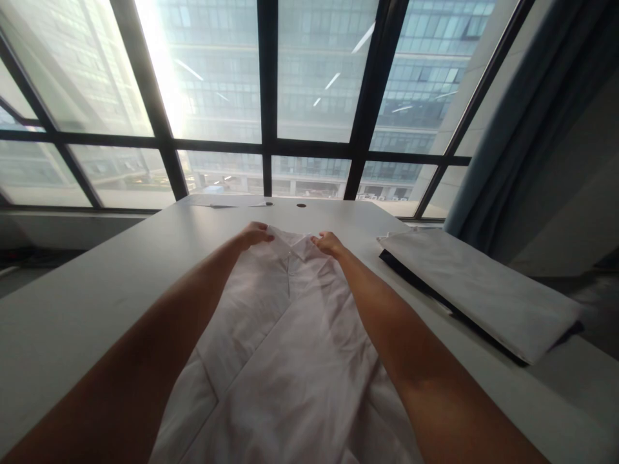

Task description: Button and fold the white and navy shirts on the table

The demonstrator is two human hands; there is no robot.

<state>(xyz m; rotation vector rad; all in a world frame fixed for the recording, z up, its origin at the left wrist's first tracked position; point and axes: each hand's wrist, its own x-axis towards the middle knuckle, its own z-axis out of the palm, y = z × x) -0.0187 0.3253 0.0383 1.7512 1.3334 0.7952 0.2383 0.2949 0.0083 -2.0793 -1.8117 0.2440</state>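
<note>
A white collared shirt [290, 335] lies front side up along the table, its collar at the far end and its body stretching toward me. Wrinkles run across its right half, and the lower hem is out of view. My left hand [256, 234] grips the left side of the collar between thumb and fingers. On the opposite side, my right hand [329, 243] pinches the right collar edge. Both arms reach forward over the shirt and cover parts of its sides.
The white table [120, 277] runs up to large windows with dark frames. Folded white cloth [483, 283] with a dark layer beneath lies at the right. A flat white sheet [227, 200] is at the far edge. A blue-grey curtain [522, 135] hangs right.
</note>
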